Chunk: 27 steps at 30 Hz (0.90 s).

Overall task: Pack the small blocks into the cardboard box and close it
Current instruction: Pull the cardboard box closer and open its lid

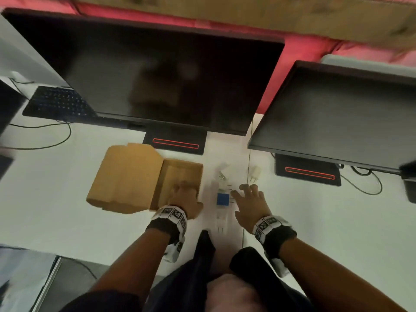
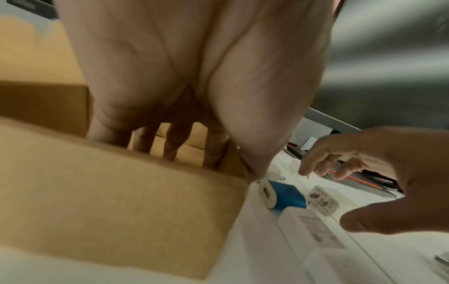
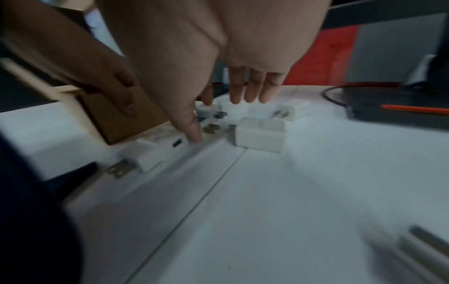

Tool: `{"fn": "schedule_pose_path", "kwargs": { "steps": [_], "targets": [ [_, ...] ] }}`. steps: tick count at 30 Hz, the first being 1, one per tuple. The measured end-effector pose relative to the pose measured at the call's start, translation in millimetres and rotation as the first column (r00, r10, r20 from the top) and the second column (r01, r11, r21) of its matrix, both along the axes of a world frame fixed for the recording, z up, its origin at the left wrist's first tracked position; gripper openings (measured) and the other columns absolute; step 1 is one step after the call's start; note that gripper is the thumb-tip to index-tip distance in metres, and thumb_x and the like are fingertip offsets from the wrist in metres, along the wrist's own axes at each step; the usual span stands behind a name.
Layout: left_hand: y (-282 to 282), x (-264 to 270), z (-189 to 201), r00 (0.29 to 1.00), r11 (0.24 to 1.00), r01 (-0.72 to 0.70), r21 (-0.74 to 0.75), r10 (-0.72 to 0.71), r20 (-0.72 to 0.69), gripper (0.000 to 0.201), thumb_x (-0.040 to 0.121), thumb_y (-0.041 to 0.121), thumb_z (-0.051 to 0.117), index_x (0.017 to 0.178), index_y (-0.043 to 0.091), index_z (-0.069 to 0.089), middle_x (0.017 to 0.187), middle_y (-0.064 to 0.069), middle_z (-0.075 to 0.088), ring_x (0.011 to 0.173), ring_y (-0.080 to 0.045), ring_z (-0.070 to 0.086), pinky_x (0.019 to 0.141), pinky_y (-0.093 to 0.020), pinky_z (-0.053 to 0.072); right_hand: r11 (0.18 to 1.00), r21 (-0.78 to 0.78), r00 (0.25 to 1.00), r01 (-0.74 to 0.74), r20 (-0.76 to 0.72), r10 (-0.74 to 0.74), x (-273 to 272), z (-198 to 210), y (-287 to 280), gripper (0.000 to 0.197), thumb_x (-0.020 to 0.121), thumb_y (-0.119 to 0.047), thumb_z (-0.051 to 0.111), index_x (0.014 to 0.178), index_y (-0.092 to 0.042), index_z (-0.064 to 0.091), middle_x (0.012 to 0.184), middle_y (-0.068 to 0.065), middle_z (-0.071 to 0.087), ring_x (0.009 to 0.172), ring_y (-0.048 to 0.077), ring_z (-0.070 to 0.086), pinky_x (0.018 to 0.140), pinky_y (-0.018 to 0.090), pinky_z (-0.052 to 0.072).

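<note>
Beside the open box [image 1: 180, 176], which my left hand [image 1: 184, 197] steadies with straight fingers inside, the blocks [image 3: 260, 134] lie clustered; my right hand [image 1: 249, 199] hovers spread, empty. They look light, hard, smooth: pinch the flat sides, avoiding prongs

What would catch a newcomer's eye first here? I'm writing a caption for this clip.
The open cardboard box on the white desk, with the left hand reaching into it. Just right of the box, a blue charger block stands out among white ones, the right hand spread open above them. Two dark monitors loom behind.
</note>
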<state>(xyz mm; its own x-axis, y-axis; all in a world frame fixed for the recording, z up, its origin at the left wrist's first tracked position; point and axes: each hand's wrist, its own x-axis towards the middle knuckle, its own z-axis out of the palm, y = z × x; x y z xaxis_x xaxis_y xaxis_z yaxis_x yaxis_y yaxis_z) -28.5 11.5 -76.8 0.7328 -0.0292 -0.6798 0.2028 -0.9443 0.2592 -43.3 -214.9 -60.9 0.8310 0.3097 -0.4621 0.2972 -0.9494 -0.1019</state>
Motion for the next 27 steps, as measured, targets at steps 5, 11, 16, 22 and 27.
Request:
{"fn": "schedule_pose_path", "kwargs": {
  "steps": [5,11,16,22,27],
  "targets": [
    [7.9,-4.7,4.2,0.994,0.993,0.114,0.024,-0.114,-0.002,0.027,0.093,0.025,0.064,0.112,0.006,0.069,0.123,-0.013,0.068,0.113,-0.033,0.063,0.093,-0.039,0.051,0.975,0.135,0.949,-0.175,-0.241,0.204,-16.8,-0.5,30.2,0.059,0.090,-0.043,0.058,0.144,-0.030,0.037,0.140,0.011,0.041,0.122,0.034,0.052,0.097,0.047,0.049],
    [18.4,-18.5,6.0,0.976,0.977,0.211,0.023,-0.209,-0.058,0.059,0.090,0.009,0.068,0.146,0.000,0.052,0.161,-0.019,0.043,0.137,-0.037,0.053,0.110,-0.041,0.050,0.994,0.086,0.950,-0.059,-0.301,0.083,-23.4,-9.6,36.9,0.045,0.093,-0.042,0.058,0.135,-0.025,0.053,0.145,0.013,0.029,0.109,0.036,0.060,0.095,0.044,0.051],
    [24.1,-29.5,8.8,0.942,0.943,0.333,-0.023,-0.334,-0.035,0.078,0.087,0.005,0.071,0.156,0.003,0.036,0.159,-0.020,0.043,0.140,-0.039,0.052,0.112,-0.045,0.050,0.968,0.247,0.972,0.028,-0.233,0.031,-30.7,12.5,13.4,0.038,0.087,-0.038,0.064,0.124,-0.027,0.064,0.124,0.004,0.040,0.093,0.026,0.062,0.090,0.035,0.052],
    [8.6,-35.8,27.0,0.802,0.802,0.597,0.003,-0.596,-0.036,0.025,0.090,-0.002,0.065,0.115,-0.003,0.066,0.124,-0.019,0.063,0.106,-0.039,0.068,0.076,-0.040,0.053,0.907,0.416,0.990,0.066,-0.140,-0.008,-32.1,36.0,16.9,0.027,0.080,-0.035,0.062,0.103,-0.026,0.070,0.104,-0.002,0.038,0.078,0.023,0.059,0.078,0.034,0.054],
    [22.0,-35.0,33.9,0.870,0.829,0.493,-0.264,-0.480,0.114,0.017,0.081,0.022,0.074,0.087,0.006,0.074,0.094,-0.005,0.070,0.087,-0.028,0.070,0.074,-0.036,0.056,0.933,0.354,0.993,0.063,-0.115,-0.023,-25.9,44.7,50.5,0.027,0.091,-0.027,0.060,0.116,-0.020,0.067,0.122,0.010,0.047,0.100,0.030,0.056,0.083,0.030,0.045]
  ]
}}
